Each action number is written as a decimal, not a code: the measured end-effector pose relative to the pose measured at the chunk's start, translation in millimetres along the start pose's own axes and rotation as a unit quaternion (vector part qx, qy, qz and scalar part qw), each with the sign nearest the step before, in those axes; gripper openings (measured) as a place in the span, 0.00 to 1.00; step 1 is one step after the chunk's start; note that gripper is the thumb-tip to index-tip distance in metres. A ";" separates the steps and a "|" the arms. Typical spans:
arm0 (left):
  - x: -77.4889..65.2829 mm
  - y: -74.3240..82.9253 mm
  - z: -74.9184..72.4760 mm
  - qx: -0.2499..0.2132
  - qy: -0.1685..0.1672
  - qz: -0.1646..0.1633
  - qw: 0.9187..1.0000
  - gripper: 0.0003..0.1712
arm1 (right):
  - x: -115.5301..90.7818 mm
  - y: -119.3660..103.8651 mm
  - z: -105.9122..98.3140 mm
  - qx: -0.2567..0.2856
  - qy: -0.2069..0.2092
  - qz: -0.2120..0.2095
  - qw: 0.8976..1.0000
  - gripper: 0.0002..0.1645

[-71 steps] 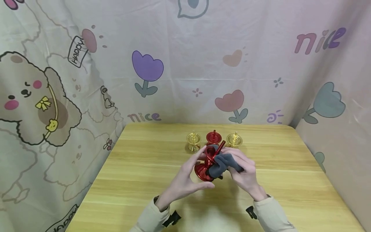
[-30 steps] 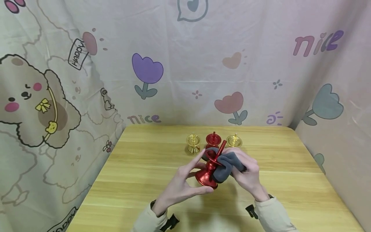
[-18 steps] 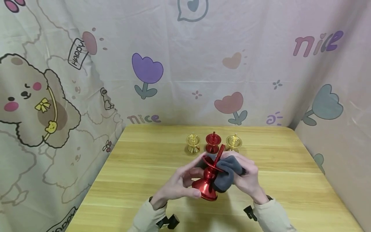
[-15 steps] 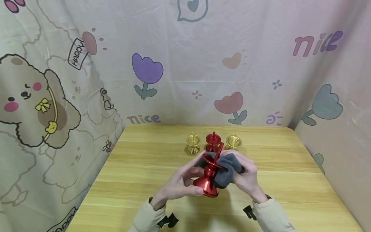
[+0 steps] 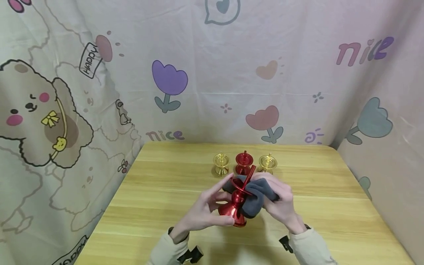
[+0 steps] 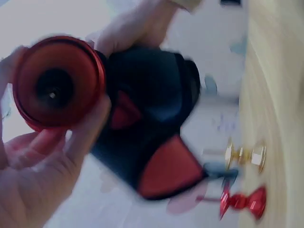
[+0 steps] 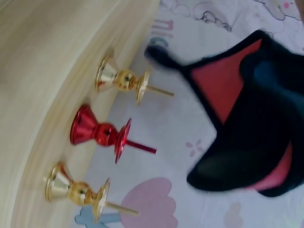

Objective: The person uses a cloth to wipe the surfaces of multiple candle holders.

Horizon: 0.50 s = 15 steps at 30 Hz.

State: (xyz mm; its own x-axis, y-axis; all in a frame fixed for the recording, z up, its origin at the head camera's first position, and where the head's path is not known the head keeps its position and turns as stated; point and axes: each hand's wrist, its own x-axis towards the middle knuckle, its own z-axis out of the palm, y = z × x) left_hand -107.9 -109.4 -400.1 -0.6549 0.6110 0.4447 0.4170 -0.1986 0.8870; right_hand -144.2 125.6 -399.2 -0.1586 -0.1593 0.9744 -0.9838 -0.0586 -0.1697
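Observation:
A shiny red candlestick (image 5: 236, 198) with a dish and a long pin tilts in the air above the table. My left hand (image 5: 202, 213) grips its flared base between thumb and fingers; the left wrist view looks onto the hollow underside of the base (image 6: 88, 80). In my right hand (image 5: 281, 200) is a bunched dark grey cloth (image 5: 254, 202), wrapped against the dish and stem from the right and behind. Red patches of the cloth (image 7: 221, 78) show in the right wrist view, where the right fingers are out of sight.
Behind the hands a gold candlestick (image 5: 221, 160), a red candlestick (image 5: 244, 159) and another gold candlestick (image 5: 267, 161) stand upright in a row on the wooden table (image 5: 159, 184). A printed curtain (image 5: 205, 73) hangs along the back and sides.
The held candlestick has come lower and nearer to me, and its base now rests against my left thumb. The cloth has shifted about the dish and stem. The standing candlesticks have stayed put.

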 end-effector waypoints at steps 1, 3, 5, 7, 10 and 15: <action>0.0 -0.7 -1.4 -0.030 -0.013 -0.002 0.999 0.56 | -0.3 0.0 0.6 0.009 0.001 0.002 1.000 0.07; 0.9 -1.2 -2.3 -0.049 -0.027 -0.008 0.998 0.56 | -1.3 0.4 1.4 0.022 0.010 0.010 1.000 0.08; 2.0 -0.2 -1.6 -0.009 -0.022 -0.011 1.000 0.56 | -2.1 0.6 1.3 0.014 0.021 0.016 1.000 0.08; 2.2 1.6 0.5 0.066 -0.004 -0.012 0.998 0.59 | -2.1 0.6 0.6 0.000 0.031 0.018 0.999 0.08; 2.5 5.0 5.6 0.169 0.029 -0.003 0.985 0.63 | -1.3 0.7 -1.8 -0.028 0.037 0.018 0.999 0.07; 3.7 7.4 10.7 0.218 0.049 0.031 0.974 0.60 | 1.0 0.4 -3.9 -0.045 0.025 0.012 0.999 0.07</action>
State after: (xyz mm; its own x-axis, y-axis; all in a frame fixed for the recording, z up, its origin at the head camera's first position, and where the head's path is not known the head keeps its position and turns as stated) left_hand -100.4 -100.5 -393.3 -0.6685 0.5280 0.5238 0.6713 0.1252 0.7305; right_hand -145.1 129.2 -397.7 -0.1836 -0.1093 0.9769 -0.9829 0.0347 -0.1808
